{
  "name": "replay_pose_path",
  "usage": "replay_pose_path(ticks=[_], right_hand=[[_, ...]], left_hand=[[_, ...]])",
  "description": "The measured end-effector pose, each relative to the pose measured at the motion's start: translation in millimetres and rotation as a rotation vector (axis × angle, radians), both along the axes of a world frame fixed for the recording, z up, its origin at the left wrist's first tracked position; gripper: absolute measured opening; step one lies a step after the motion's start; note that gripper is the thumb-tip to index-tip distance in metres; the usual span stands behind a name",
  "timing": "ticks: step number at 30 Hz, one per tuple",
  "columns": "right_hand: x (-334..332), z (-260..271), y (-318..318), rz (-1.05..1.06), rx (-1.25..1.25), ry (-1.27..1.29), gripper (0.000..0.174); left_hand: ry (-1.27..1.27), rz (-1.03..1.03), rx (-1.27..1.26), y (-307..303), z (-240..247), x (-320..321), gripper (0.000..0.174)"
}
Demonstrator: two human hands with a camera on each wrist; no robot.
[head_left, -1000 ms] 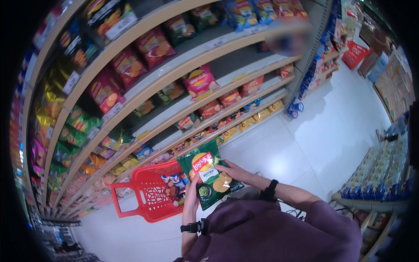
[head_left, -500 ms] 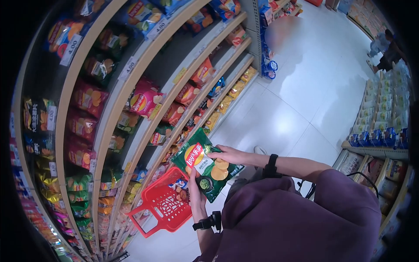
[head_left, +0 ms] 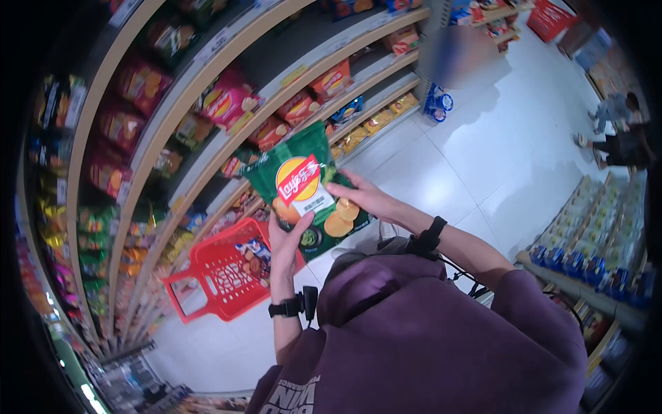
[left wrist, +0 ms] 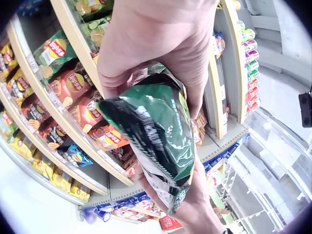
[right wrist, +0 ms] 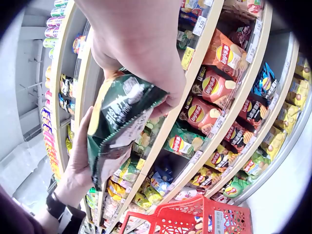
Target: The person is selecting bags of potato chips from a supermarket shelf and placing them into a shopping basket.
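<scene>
Both your hands grip a green chip bag [head_left: 300, 162] in a supermarket aisle, the bag tilted in front of your torso. Your left hand [head_left: 284, 238] clasps it at 7 o'clock, thumb laid on the printed front and fingers wrapped around the side. Your right hand [head_left: 365, 196] clasps it at 3 o'clock, thumb on the front, fingers behind. In the wrist views each hand is parted around the bag by its thickness, neither spread wide nor clenched.

Most of the fingertips are hidden behind the bag, and in the head view your left forearm crosses part of a red basket [head_left: 231, 303] at 7 to 8 o'clock from it. Packets [head_left: 255, 259] lie inside the basket, their labels too small to read. A round blur covers a patch of the head view at 1 o'clock, and white lettering on your purple shirt [head_left: 448, 324] is cut off at the bottom edge.

The bag is glossy film, puffed and creased, with a crimped seam and a red-and-yellow logo above pictured chips. The basket is rigid plastic, pierced with holes, with a looped handle. Black bands circle your wrists. Curving across 9 to 12 o'clock, shelves [left wrist: 73, 34] with pale edges carry shiny, pillow-shaped snack bags.
</scene>
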State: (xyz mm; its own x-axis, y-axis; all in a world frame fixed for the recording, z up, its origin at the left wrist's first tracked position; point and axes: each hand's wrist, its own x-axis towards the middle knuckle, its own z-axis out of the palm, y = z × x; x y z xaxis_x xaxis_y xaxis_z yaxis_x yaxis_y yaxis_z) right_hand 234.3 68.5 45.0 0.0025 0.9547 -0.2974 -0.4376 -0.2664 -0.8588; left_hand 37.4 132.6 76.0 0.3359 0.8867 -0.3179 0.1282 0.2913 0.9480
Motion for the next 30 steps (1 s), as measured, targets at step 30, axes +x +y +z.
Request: replay_pose_path(ticks=[30], right_hand=[[-11,-35,21,0.143,-0.22,0.138,0.062]], left_hand=[[-0.096,0.047,-0.254,1,-34,-31,0.058]])
